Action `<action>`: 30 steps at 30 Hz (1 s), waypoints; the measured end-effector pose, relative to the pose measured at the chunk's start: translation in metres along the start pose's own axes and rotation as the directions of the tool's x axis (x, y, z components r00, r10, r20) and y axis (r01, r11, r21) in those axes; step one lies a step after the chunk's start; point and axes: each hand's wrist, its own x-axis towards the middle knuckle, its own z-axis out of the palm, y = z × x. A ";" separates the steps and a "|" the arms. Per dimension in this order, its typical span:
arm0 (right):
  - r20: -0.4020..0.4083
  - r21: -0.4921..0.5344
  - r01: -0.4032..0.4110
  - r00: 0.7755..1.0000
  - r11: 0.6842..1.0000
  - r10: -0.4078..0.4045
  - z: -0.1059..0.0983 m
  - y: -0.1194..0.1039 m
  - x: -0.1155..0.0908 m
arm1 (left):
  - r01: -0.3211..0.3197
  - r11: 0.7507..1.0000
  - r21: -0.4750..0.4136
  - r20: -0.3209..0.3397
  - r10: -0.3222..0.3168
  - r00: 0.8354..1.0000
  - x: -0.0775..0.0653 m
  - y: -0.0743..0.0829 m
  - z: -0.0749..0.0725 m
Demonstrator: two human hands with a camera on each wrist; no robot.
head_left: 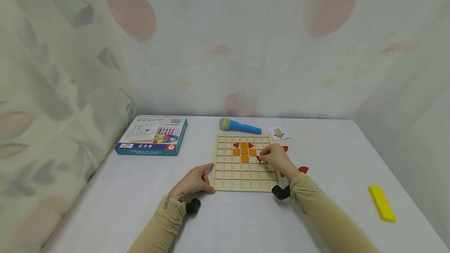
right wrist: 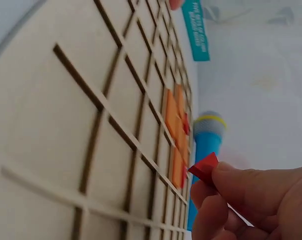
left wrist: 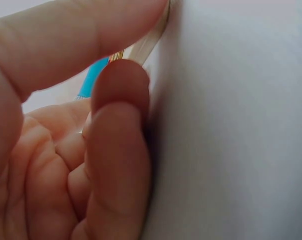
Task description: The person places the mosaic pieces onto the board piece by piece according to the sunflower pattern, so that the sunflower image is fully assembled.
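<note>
Four orange square tiles (head_left: 245, 159) around an orange disc (head_left: 244, 152), plus two red triangles (head_left: 236, 145), already sit in the pale wooden grid board (head_left: 225, 184). The person's right hand (head_left: 277, 160) pinches another red piece (right wrist: 205, 166) over it, and loose red pieces (head_left: 303, 170) remain alongside. The left hand (head_left: 192, 182), thumb and forefinger spread, touches the board's edge. The white-covered tabletop (head_left: 225, 225) meets a fruit-patterned fabric backdrop (head_left: 197, 50).
</note>
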 end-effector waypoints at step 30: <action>0.000 -0.076 -0.005 1.000 0.997 0.005 0.024 -0.006 0.013 | 0.002 1.000 -0.014 0.008 -0.002 1.000 0.001 -0.001 0.000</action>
